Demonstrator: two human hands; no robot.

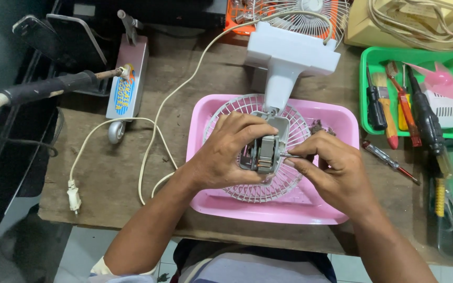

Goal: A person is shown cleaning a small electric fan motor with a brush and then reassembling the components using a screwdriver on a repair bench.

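Note:
A small white desk fan lies dismantled over a pink plastic tray (336, 112), its stand (289, 57) pointing away from me and its rear wire grille (266, 191) resting in the tray. My left hand (224, 154) wraps around the bare grey motor (264, 154) at the grille's centre. My right hand (336, 167) pinches the thin metal motor shaft (288, 155) that sticks out to the right. The fan's cream power cord (150, 141) runs left across the wooden table to its plug (73, 196).
A green tray (365, 78) at right holds screwdrivers, a brush and a pink fan blade (449, 84). A tester screwdriver (389, 161) lies beside the pink tray. A soldering iron (53, 86) rests on a stand (127, 78) at left. Another fan grille (302, 15) lies at the back.

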